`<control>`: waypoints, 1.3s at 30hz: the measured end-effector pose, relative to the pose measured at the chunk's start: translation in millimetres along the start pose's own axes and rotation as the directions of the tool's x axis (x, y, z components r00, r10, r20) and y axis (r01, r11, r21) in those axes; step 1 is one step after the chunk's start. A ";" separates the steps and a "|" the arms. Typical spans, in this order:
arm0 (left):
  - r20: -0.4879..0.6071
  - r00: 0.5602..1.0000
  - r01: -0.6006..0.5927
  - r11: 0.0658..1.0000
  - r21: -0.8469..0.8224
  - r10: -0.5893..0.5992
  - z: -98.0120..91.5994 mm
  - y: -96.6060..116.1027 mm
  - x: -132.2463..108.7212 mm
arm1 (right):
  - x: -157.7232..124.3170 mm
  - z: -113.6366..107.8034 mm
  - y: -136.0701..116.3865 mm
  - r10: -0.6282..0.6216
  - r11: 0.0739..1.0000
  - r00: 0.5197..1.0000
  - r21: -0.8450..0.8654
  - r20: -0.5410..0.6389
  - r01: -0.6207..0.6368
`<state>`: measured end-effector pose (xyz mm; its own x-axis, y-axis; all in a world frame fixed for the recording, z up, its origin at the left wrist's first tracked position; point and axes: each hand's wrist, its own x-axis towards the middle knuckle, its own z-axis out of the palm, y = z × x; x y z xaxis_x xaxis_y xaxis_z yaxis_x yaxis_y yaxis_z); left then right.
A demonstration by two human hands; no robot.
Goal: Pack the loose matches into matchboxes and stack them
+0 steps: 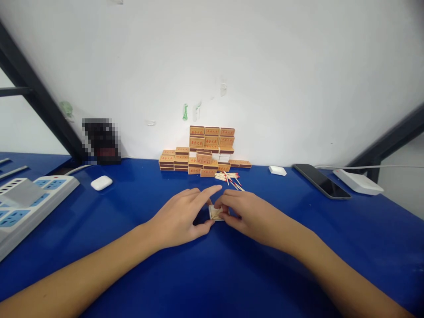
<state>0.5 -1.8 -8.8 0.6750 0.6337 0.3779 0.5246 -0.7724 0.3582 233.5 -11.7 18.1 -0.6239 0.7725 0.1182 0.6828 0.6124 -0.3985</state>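
Note:
A small white matchbox tray (212, 217) with pale matchsticks (217, 213) inside lies on the table between my two hands. My left hand (180, 218) grips its left end, the thumb at the near side and a finger at the far side, while the index finger stretches out above. From the right, my right hand (247, 214) reaches into the tray with bent fingers and thumb closed at the matchsticks; its fingertips are partly hidden. Just beyond the hands is a loose pile of red-tipped matches (227, 176).
Stacked matchboxes (204, 143) stand against the white wall. A phone (321, 181), a white device (357, 182) and a small white piece (277, 170) lie to the right. At left are a white earbud case (101, 183) and a power strip (49, 201) on the blue table (212, 274).

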 end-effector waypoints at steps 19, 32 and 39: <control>-0.011 0.999 -0.034 0.999 0.022 0.034 0.2 -0.2 -0.9 | 4.9 3.0 6.8 -0.030 1.000 1.000 0.005 -0.004 0.030; -0.011 1.000 -0.020 0.999 0.033 0.020 0.4 -1.4 1.2 | 0.7 3.9 7.0 -0.012 0.999 1.000 -0.042 0.001 0.012; -0.016 1.000 -0.019 0.999 0.038 0.019 -0.8 -2.3 1.2 | 0.3 -17.9 25.2 0.113 0.987 0.982 -0.098 -0.152 -0.128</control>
<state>-0.3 0.7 -8.5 0.6767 0.6194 0.3981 0.5312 -0.7851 0.3185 257.4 7.0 24.4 -0.4778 0.8531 0.2097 0.7913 0.5217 -0.3190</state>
